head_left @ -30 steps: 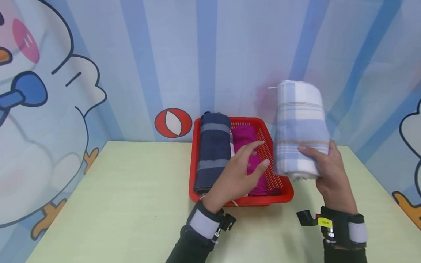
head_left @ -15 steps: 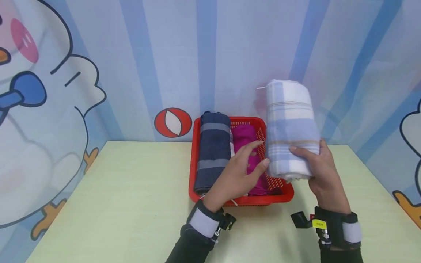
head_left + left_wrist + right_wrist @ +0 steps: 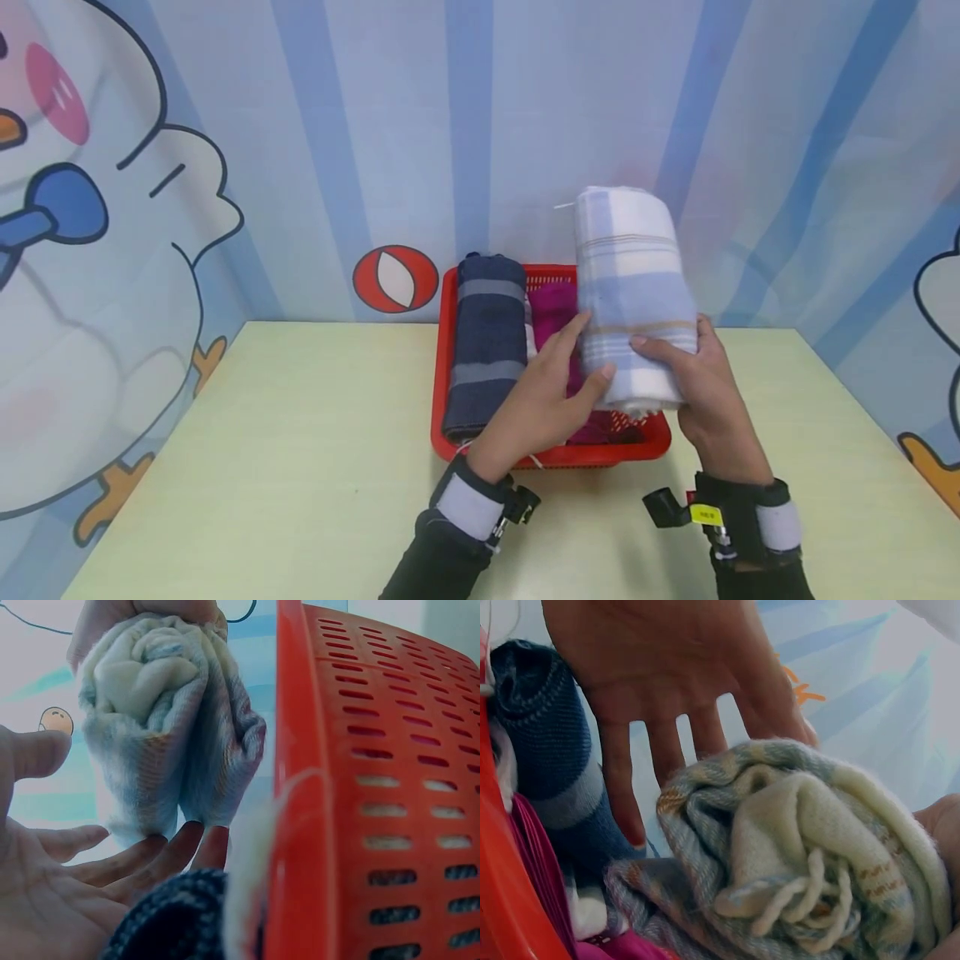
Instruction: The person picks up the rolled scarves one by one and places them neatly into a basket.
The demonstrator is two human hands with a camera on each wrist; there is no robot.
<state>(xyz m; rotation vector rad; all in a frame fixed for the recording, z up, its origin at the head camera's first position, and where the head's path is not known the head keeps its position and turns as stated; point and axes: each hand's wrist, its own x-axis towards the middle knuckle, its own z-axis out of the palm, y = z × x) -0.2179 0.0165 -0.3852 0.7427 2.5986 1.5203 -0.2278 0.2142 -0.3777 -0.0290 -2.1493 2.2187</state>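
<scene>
My right hand [image 3: 716,400] grips the lower right side of a rolled plaid scarf [image 3: 630,275], white and light blue, its thumb across the front. The roll stands steeply tilted over the right part of a red plastic basket [image 3: 637,452]. In the right wrist view the coiled end of the scarf [image 3: 802,847] shows fringe strands. My left hand [image 3: 536,408] hovers over the basket with fingers spread, fingertips right at the scarf's left side. The left wrist view has those straight fingers [image 3: 139,859] just under the roll. Part of the magenta cloth [image 3: 551,307] is hidden behind the scarf.
A dark navy roll [image 3: 487,333] with grey-blue bands lies along the basket's left side. The basket stands on a pale yellow table [image 3: 322,450], near its back edge. Behind rises a blue striped backdrop [image 3: 405,125] with cartoon figures.
My right hand has carried the rolled scarf leftward, from beside the basket to over its right part, up to my left fingertips. The left hand has stayed almost still.
</scene>
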